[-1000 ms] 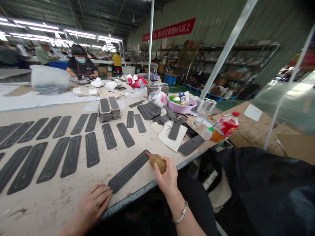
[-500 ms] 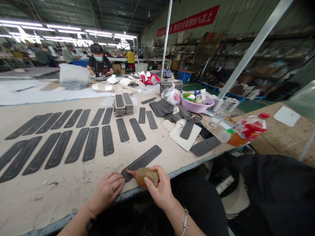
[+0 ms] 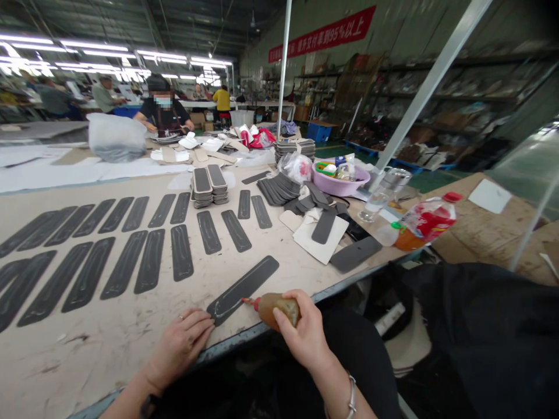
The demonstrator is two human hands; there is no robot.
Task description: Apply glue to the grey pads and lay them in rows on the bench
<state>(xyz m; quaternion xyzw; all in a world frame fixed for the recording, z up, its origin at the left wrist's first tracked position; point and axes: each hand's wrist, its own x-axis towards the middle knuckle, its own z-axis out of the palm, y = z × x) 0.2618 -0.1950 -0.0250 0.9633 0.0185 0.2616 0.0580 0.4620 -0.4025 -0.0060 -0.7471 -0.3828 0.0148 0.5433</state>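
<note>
My right hand is wrapped round a squeeze bottle of brownish liquid, held tilted with its red nozzle pointing left. The nozzle tip is over the edge of a dark grey rounded strip lying slantwise near the table's front edge. A thin wet line shows on the strip's near part. My left hand lies with fingers stretched out, their tips on the strip's near left end; it holds nothing. Beyond and to the left, several similar strips lie in two rows, many with shiny wet streaks.
Two stacks of grey-topped pieces stand behind the rows. Loose grey strips, a purple basin, a clear jar and a red-labelled bottle are at the right. A person sits across the table.
My right hand has moved the bottle right along the strip, away from my left fingers, and a wet line now shows behind the nozzle. The whole view has shifted slightly.
</note>
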